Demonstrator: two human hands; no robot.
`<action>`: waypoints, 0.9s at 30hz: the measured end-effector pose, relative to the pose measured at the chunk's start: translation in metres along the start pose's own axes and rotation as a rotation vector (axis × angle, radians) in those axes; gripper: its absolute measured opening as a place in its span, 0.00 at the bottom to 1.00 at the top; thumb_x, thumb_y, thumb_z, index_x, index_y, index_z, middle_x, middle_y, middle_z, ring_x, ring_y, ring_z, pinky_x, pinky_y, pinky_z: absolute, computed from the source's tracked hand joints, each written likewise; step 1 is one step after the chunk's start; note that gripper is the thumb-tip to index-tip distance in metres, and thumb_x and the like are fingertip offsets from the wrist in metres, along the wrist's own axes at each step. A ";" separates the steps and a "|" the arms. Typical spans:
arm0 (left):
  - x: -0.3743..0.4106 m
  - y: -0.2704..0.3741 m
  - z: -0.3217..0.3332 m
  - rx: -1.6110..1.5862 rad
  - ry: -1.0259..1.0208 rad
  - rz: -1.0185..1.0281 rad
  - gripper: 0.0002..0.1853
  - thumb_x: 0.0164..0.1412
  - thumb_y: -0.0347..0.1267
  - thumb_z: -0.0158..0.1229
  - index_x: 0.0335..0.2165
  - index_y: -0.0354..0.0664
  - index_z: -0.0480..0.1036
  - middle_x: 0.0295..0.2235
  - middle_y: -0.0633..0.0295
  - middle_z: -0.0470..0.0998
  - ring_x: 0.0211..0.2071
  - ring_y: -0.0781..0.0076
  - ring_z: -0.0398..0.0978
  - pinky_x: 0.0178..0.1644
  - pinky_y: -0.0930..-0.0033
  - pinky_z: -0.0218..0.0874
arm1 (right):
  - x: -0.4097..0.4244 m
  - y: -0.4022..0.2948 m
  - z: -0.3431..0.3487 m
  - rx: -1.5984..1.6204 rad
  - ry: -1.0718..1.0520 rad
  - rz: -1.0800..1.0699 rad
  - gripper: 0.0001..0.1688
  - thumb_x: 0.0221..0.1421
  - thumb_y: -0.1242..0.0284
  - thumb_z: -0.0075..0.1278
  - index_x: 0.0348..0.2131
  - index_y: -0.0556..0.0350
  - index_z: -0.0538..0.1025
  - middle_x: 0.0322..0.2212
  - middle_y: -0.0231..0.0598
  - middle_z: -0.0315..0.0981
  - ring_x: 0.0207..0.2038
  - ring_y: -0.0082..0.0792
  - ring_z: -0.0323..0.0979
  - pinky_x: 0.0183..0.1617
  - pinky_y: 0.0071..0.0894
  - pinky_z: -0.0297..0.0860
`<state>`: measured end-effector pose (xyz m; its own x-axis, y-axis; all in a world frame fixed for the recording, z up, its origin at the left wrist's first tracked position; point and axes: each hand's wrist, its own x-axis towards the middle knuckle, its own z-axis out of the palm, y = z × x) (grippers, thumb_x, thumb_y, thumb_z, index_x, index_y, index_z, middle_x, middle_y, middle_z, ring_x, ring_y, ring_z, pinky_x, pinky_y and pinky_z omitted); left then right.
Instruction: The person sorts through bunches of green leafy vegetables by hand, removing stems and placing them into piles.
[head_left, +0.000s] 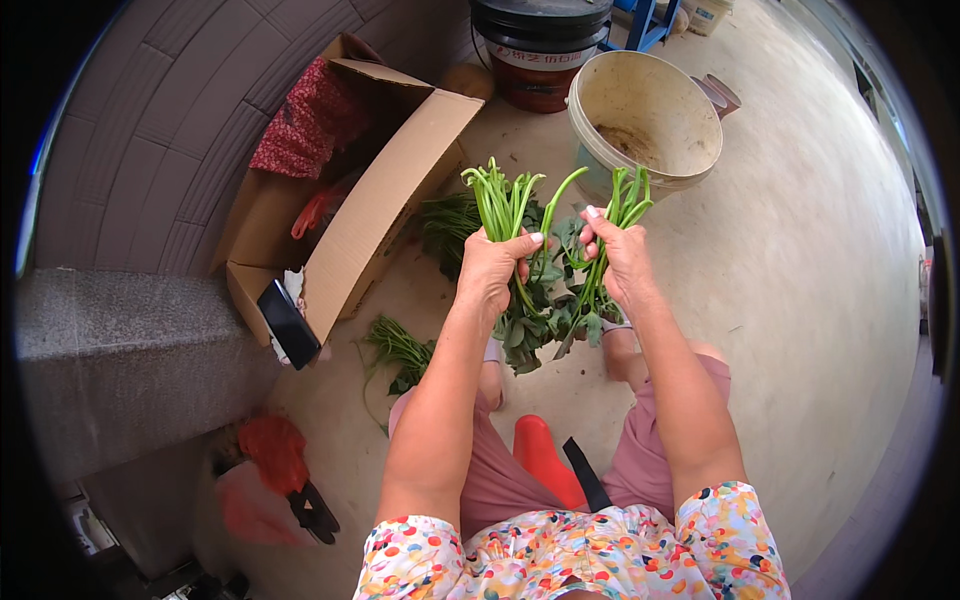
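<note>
My left hand (491, 266) grips a thick bunch of green leafy stems (499, 202), cut ends up and dark leaves hanging below. At its right, my right hand (619, 251) holds a smaller bunch of the same stems (626, 199). The leaves (525, 334) of the two bunches meet between the hands, over the floor. Behind my left hand lies a pile of similar greens (450, 225) beside the cardboard box. Another bundle of greens (397, 349) rests on the floor near my left knee.
An open cardboard box (397, 195) with red patterned cloth (300, 124) stands at left, a smartphone (289, 322) on its near end. Beyond my hands are a dirty white bucket (645, 112) and a lidded dark bucket (536, 56). Red plastic bags (274, 457) lie lower left.
</note>
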<state>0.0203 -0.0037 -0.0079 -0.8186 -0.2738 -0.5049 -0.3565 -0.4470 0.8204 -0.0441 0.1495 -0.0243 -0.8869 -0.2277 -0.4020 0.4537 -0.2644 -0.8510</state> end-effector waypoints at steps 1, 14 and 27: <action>0.001 -0.002 0.002 -0.016 0.004 -0.008 0.09 0.43 0.24 0.60 0.25 0.37 0.68 0.26 0.53 0.76 0.14 0.75 0.64 0.18 0.74 0.55 | 0.001 0.005 0.000 0.014 -0.037 0.013 0.13 0.49 0.70 0.53 0.31 0.63 0.71 0.18 0.33 0.68 0.18 0.19 0.61 0.20 0.17 0.59; 0.005 -0.002 0.014 -0.129 -0.088 -0.121 0.07 0.45 0.26 0.59 0.27 0.40 0.69 0.25 0.58 0.76 0.19 0.79 0.65 0.22 0.77 0.57 | 0.001 -0.010 -0.004 0.110 0.006 -0.136 0.08 0.53 0.71 0.46 0.25 0.58 0.70 0.18 0.36 0.70 0.21 0.24 0.68 0.25 0.23 0.64; 0.007 -0.008 -0.008 -0.457 -0.251 -0.191 0.09 0.43 0.27 0.49 0.28 0.36 0.68 0.23 0.59 0.70 0.19 0.70 0.66 0.24 0.67 0.58 | 0.001 -0.021 -0.025 -0.294 0.143 -0.096 0.06 0.50 0.74 0.50 0.25 0.59 0.70 0.12 0.28 0.62 0.13 0.19 0.59 0.18 0.20 0.60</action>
<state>0.0206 -0.0090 -0.0201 -0.8604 0.0345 -0.5084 -0.3233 -0.8081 0.4924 -0.0564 0.1783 -0.0154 -0.9371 -0.0757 -0.3408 0.3412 0.0077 -0.9400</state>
